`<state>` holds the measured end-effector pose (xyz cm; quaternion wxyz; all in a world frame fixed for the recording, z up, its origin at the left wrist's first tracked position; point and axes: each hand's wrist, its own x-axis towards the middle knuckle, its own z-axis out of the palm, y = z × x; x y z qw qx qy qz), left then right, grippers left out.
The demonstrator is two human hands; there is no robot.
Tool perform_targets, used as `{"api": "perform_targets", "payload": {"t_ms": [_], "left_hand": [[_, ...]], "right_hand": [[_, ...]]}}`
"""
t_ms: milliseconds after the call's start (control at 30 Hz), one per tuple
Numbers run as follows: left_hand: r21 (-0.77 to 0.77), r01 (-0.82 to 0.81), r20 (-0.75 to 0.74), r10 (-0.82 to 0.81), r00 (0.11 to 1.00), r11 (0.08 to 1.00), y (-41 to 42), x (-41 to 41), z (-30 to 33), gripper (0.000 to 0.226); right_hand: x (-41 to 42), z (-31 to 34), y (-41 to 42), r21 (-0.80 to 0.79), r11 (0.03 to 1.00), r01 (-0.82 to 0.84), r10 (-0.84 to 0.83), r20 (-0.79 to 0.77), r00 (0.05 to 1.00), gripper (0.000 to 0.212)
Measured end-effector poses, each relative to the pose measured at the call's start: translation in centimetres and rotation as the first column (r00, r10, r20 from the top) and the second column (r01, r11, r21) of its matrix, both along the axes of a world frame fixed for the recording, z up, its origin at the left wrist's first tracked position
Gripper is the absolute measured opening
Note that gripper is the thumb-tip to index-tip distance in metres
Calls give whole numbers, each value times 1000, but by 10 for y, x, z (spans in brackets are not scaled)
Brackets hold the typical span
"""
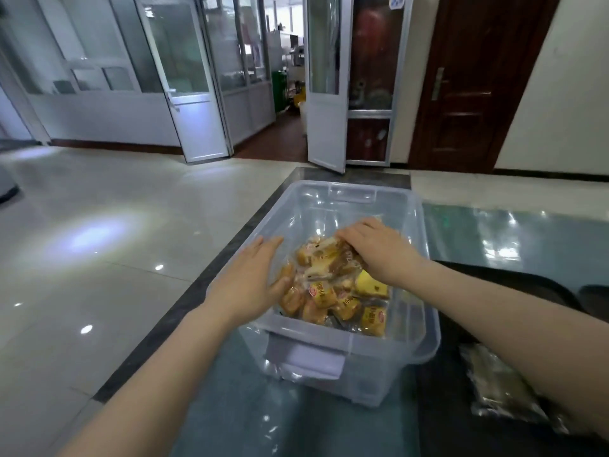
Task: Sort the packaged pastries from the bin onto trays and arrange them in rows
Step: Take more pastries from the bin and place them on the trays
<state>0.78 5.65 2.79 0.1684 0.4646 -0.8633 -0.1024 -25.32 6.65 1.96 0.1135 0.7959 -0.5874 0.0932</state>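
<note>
A clear plastic bin (349, 196) stands on the glass-topped table, holding a heap of packaged pastries (333, 295) in clear and yellow wrappers. My left hand (255, 275) reaches over the bin's left wall with fingers straight, its thumb touching the left side of the heap. My right hand (375, 249) lies on top of the heap at its far side, fingers curled down round a wrapped pastry (324, 250). The fingertips are hidden among the wrappers.
A dark tray (514, 278) lies on the table right of the bin, partly hidden by my right forearm. A clear crinkled wrapper (497, 387) lies on it near the front. The table's left edge (184, 291) drops to a tiled floor.
</note>
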Motion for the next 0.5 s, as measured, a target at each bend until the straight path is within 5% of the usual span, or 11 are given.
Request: {"api": "perform_targets", "payload": {"t_ms": [100,300,500], "left_hand": [[-7,31,-76,-31,997,999,33,-8,14,72],[-140,166,-245,-196,949,976,100,-39,22,66],[-151,273,-311,-308,899,950,148,-92,19,67]], "right_hand": [[-8,13,48,-139,990,30,0,209,978,52],[-17,28,136,-392,894,217,-61,372,926,53],[-49,19,211,-390,837,384,-205,427,881,61]]}}
